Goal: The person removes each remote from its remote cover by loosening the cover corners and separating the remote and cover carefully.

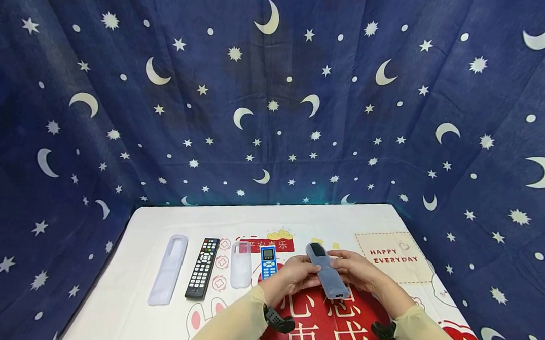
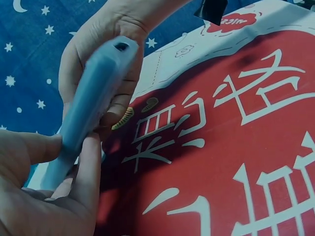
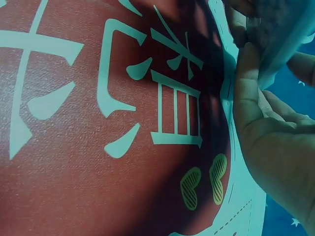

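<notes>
Both the left hand [image 1: 292, 276] and right hand [image 1: 358, 270] grasp the grey silicone-sleeved remote [image 1: 326, 271] between fingertips (probably light, grippy, soft-skinned); holding its long edges seems best.

Head camera looking down at my table [image 1: 170, 216] from above, both wrist cameras close in — sharing the red mat [image 2: 236, 147].

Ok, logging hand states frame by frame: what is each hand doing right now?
Left hand: closed on the sleeved remote, gripping its left side.
Right hand: closed on the same sleeved remote, gripping its right side.
</notes>
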The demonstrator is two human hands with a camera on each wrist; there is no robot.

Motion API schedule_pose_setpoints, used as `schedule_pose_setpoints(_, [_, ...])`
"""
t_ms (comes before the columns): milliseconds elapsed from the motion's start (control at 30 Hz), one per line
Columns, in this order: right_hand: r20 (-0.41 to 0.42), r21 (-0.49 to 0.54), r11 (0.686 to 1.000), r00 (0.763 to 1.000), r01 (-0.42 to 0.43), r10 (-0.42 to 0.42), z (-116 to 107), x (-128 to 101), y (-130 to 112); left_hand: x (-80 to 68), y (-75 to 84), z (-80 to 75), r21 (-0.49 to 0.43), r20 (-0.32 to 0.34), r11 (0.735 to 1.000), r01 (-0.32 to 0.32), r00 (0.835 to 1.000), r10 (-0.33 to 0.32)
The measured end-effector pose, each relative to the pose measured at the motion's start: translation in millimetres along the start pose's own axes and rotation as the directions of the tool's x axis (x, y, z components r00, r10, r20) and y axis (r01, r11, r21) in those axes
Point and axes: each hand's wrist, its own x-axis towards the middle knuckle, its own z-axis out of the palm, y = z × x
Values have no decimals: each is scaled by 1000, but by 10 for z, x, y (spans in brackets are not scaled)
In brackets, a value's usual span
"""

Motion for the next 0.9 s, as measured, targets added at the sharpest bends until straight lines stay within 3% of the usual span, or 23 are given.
schedule_pose_setpoints(300, [-74,-118,987,991,106,-115,51,4,-150,-30,139,10,175,-25,978,-110,993,117])
schedule_pose_setpoints(467, [-90,-125,979,981,162,-174,88,39,-219,0,205,18,228,-47,960,-163,983,178])
schedule_pose_setpoints(600, [-112,-133,972,971,196,-211,91,71,-255,23,246,25,258,-63,945,-204,972,227])
schedule_pose_setpoints(900, [-153,-262,935,946,240,-286,108,110,-310,15,315,30,310,-101,907,-283,939,328])
